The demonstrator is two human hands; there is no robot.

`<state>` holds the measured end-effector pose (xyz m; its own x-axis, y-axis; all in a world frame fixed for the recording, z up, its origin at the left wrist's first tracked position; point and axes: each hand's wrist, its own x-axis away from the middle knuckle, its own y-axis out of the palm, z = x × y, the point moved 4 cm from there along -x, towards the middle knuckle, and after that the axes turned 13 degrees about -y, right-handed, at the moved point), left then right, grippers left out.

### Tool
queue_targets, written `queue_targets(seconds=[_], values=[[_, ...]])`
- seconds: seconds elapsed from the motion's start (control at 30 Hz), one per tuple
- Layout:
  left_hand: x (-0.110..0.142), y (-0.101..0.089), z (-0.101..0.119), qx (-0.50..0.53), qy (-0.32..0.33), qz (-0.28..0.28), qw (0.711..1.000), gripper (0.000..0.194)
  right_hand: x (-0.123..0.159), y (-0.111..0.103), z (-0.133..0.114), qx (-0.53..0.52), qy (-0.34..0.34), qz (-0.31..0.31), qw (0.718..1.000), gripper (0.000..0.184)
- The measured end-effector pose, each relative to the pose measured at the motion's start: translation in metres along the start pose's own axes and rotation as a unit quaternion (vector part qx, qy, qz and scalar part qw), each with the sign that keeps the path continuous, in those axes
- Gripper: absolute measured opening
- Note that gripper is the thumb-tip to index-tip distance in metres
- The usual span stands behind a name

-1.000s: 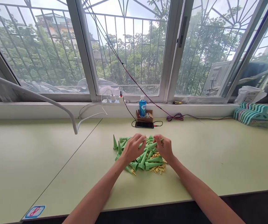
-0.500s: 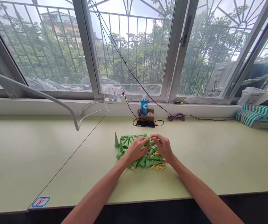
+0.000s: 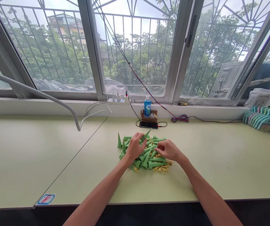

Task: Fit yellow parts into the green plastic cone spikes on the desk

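Note:
A heap of green plastic cone-shaped spikes (image 3: 145, 160), each with a wider collar at one end, lies on the table. Small yellow plastic pieces (image 3: 161, 169) are mixed in and spill out at the front right. My left hand (image 3: 135, 147) is closed on one green spike (image 3: 146, 134), its tip pointing up and to the right. Over the right side of the heap, my right hand (image 3: 169, 150) has its fingers curled together in a pinch. Whatever those fingertips may hold is too small to make out. Two spikes stand upright at the heap's left edge.
Behind the heap lies a phone (image 3: 148, 125) with a cable, before a small cardboard box (image 3: 152, 118) and a blue bottle (image 3: 147, 108). Teal hangers (image 3: 264, 119) stand far right. A white bent tube (image 3: 55, 96) crosses the left side. A power strip (image 3: 118, 99) sits near the sill.
My hands have moved apart. The left now holds the spike tilted upward, while the right has moved down and right to the heap. The view has shifted slightly.

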<state>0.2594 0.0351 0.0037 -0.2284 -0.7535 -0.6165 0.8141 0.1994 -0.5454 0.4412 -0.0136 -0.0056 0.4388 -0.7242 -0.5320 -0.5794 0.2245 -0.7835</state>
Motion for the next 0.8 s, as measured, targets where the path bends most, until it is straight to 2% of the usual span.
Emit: queue_targets(seconds=[0.13, 0.47, 0.8], values=[[0.0018, 0.0006, 0.0011, 0.009, -0.001, 0.004, 1.000, 0.016, 0.0045, -0.0006, 0.0020, 0.009, 0.002, -0.032, 0.999, 0.025], [0.0044, 0.0027, 0.0043, 0.013, 0.007, -0.015, 1.000, 0.015, 0.0054, 0.0016, 0.0044, 0.005, 0.059, -0.091, 0.994, 0.024], [0.0047, 0.0022, 0.0059, 0.022, 0.008, -0.014, 1.000, 0.015, 0.0051, 0.0008, 0.0054, -0.032, 0.038, -0.074, 0.996, 0.024]])
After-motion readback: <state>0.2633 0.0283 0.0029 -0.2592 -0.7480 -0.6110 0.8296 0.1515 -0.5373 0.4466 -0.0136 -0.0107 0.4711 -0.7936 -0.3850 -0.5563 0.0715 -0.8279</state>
